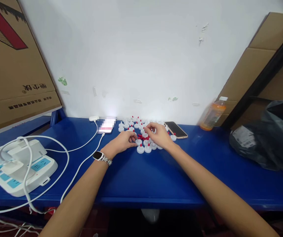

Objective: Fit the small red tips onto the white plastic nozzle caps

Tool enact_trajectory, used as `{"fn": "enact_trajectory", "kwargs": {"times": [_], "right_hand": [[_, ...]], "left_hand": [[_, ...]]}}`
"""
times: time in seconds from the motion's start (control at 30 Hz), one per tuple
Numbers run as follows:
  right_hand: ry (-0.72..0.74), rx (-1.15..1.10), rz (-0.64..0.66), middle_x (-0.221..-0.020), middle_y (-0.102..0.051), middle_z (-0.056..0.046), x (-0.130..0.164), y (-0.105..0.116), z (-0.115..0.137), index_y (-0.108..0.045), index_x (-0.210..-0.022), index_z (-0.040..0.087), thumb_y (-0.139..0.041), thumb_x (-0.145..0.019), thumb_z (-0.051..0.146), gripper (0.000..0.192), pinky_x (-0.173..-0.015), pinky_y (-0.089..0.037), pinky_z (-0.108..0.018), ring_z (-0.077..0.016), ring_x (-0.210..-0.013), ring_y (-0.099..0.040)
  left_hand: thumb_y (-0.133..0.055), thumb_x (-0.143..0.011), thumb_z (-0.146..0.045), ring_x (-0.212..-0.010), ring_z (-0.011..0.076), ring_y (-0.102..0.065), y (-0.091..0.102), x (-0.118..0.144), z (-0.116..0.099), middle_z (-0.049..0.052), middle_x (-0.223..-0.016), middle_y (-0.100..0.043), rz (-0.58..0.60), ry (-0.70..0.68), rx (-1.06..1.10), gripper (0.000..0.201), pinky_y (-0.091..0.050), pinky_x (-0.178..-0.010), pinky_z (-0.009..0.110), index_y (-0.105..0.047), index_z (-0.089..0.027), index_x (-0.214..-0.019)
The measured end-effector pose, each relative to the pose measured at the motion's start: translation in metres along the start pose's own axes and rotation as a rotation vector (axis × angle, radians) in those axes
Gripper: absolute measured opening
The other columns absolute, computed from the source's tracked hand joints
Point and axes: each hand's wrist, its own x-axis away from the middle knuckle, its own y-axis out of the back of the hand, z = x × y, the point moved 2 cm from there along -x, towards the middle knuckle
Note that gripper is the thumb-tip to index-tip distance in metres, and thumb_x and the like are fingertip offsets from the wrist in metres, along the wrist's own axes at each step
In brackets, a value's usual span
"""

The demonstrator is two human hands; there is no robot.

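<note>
Many white round caps with pointed nozzles, such as the front cap [140, 149], stand in a cluster on the blue table; many carry small red tips. My left hand [124, 142] reaches in from the left, fingers curled, with thumb and fingertips at the edge of a white nozzle cap [138, 142]. My right hand [159, 134] is above the cluster's middle. Its thumb and forefinger are pinched together at a small red tip [144, 129], over another white cap. Between the hands lies a pile of loose red tips [142, 136], partly covered by the caps.
Behind my right hand lies a dark phone [176, 129]; a lit phone [106, 125] with a cable is at left. A power strip [20, 168] with looped white cords fills the left side. An orange drink bottle [213, 113] and black plastic bag [262, 138] stand right.
</note>
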Motion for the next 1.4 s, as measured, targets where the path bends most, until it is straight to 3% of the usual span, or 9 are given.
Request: {"fn": "enact_trajectory", "kwargs": {"times": [0.17, 0.3, 0.5, 0.77, 0.9, 1.07, 1.13, 1.23, 1.4], "right_hand": [[-0.004, 0.096, 0.005, -0.073, -0.069, -0.001, -0.012, 0.004, -0.001, -0.066, -0.075, 0.019, -0.056, -0.088, 0.030, 0.020, -0.069, -0.041, -0.028, -0.0153, -0.069, -0.058], [0.043, 0.212, 0.133, -0.082, -0.074, -0.002, -0.037, -0.011, 0.000, -0.070, -0.082, 0.020, -0.055, -0.087, 0.028, 0.018, -0.074, -0.041, -0.029, -0.0172, -0.076, -0.062], [0.019, 0.469, 0.327, -0.092, -0.075, -0.006, -0.086, -0.056, 0.002, -0.073, -0.091, 0.020, -0.057, -0.087, 0.031, 0.020, -0.091, -0.038, -0.038, -0.0235, -0.094, -0.064], [-0.044, 0.516, 0.345, -0.095, -0.075, -0.012, -0.116, -0.100, -0.004, -0.074, -0.087, 0.017, -0.063, -0.082, 0.028, 0.016, -0.097, -0.033, -0.044, -0.0282, -0.102, -0.062], [-0.072, 0.477, 0.299, -0.093, -0.075, -0.008, -0.114, -0.094, -0.001, -0.073, -0.089, 0.019, -0.059, -0.085, 0.030, 0.019, -0.095, -0.035, -0.040, -0.0232, -0.095, -0.063], [-0.122, 0.150, 0.148, -0.079, -0.071, -0.003, -0.089, -0.063, 0.010, -0.072, -0.086, 0.018, -0.061, -0.083, 0.035, 0.020, -0.077, -0.041, -0.031, -0.0167, -0.076, -0.062], [-0.125, -0.028, 0.119, -0.071, -0.068, -0.002, -0.072, -0.052, 0.014, -0.071, -0.083, 0.017, -0.063, -0.082, 0.038, 0.023, -0.067, -0.041, -0.028, -0.0149, -0.067, -0.059], [-0.105, -0.194, 0.115, -0.069, -0.066, -0.001, -0.048, -0.039, 0.015, -0.071, -0.083, 0.015, -0.062, -0.082, 0.043, 0.029, -0.060, -0.039, -0.027, -0.0142, -0.063, -0.055], [-0.084, -0.011, 0.084, -0.070, -0.067, -0.001, -0.034, -0.024, 0.003, -0.072, -0.083, 0.018, -0.050, -0.091, 0.042, 0.033, -0.072, -0.040, -0.031, -0.0159, -0.067, -0.055]], "left_hand": [[-0.061, -0.081, -0.025, -0.082, 0.0177, -0.065, 0.025, 0.009, 0.002, 0.006, -0.091, -0.071, -0.117, 0.018, -0.019, 0.025, -0.051, -0.076, 0.029, -0.069, -0.017, -0.104], [-0.056, -0.082, -0.022, -0.079, 0.0186, -0.065, 0.043, 0.016, 0.014, 0.007, -0.087, -0.071, -0.222, 0.129, -0.131, 0.019, -0.050, -0.072, 0.029, -0.068, -0.016, -0.096], [-0.056, -0.077, -0.017, -0.070, 0.0178, -0.065, 0.034, 0.015, 0.027, 0.005, -0.077, -0.070, -0.125, 0.197, -0.128, 0.011, -0.050, -0.064, 0.028, -0.065, -0.017, -0.084], [-0.056, -0.081, -0.018, -0.068, 0.0188, -0.065, 0.029, 0.013, 0.031, 0.005, -0.076, -0.070, -0.114, 0.182, -0.145, 0.010, -0.050, -0.064, 0.030, -0.065, -0.017, -0.086], [-0.057, -0.087, -0.026, -0.083, 0.0226, -0.065, 0.032, 0.014, 0.025, 0.009, -0.090, -0.067, -0.194, 0.153, -0.191, 0.014, -0.052, -0.075, 0.035, -0.065, -0.017, -0.094], [-0.053, -0.093, -0.037, -0.119, 0.0279, -0.053, 0.038, 0.017, 0.004, 0.013, -0.123, -0.054, -0.552, -0.002, -0.272, 0.037, -0.046, -0.101, 0.043, -0.054, -0.020, -0.127], [-0.056, -0.093, -0.040, -0.120, 0.0280, -0.053, 0.036, 0.017, -0.001, 0.012, -0.126, -0.055, -0.536, -0.037, -0.237, 0.043, -0.045, -0.101, 0.043, -0.052, -0.021, -0.131], [-0.054, -0.094, -0.043, -0.104, 0.0253, -0.061, 0.030, 0.014, -0.006, 0.009, -0.112, -0.064, -0.358, -0.073, -0.163, 0.038, -0.049, -0.091, 0.039, -0.055, -0.022, -0.125], [-0.050, -0.095, -0.042, -0.097, 0.0237, -0.063, 0.023, 0.011, -0.006, 0.010, -0.112, -0.067, -0.297, -0.068, -0.123, 0.037, -0.050, -0.086, 0.037, -0.057, -0.020, -0.124]]}}
